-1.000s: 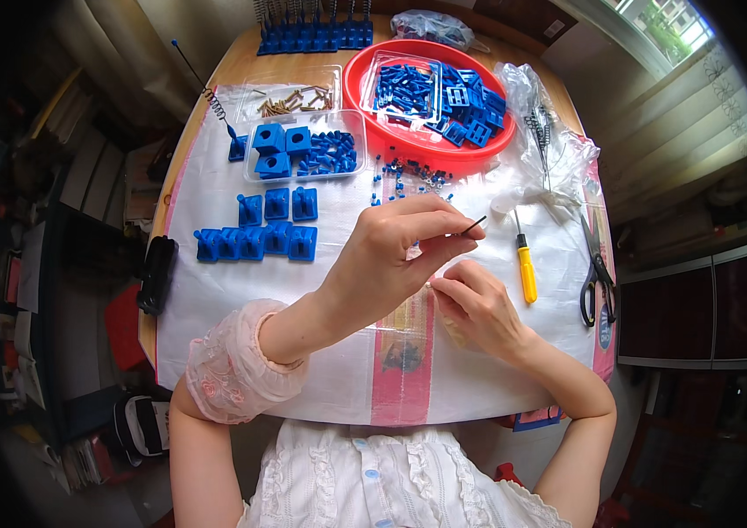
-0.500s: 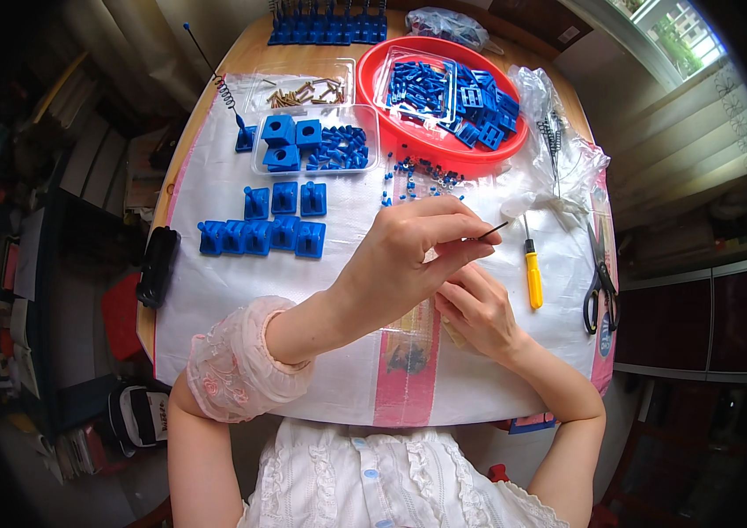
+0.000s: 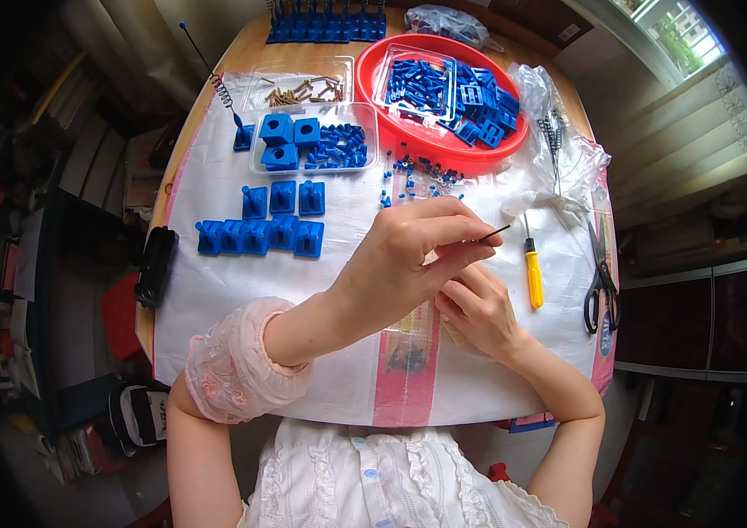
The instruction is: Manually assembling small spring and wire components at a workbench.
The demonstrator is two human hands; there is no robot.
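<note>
My left hand (image 3: pixel 404 251) is closed in a pinch above the middle of the covered table. A thin dark rod (image 3: pixel 498 232) sticks out to the right from between its thumb and fingers. Just below and behind it, my right hand (image 3: pixel 483 312) has its fingers curled together, partly covered by the left one. What the right fingers hold, if anything, is hidden. A small tan patch (image 3: pixel 454 333) shows under the right hand; its kind cannot be made out. Nearest on the right lies a screwdriver (image 3: pixel 533 280) with a yellow handle.
Blue square bases (image 3: pixel 255 236) stand in rows at left, near a clear box (image 3: pixel 371 165) of blue parts. Screws (image 3: pixel 303 93) lie behind it. A red basin (image 3: pixel 521 145) holds more blue pieces. Scissors (image 3: pixel 602 290) lie right; a spring-and-rod piece (image 3: pixel 224 92) stands far left.
Both hands keep nearly the same place and grip. The rod's tip has shifted very slightly right and down, and the whole view has moved a touch.
</note>
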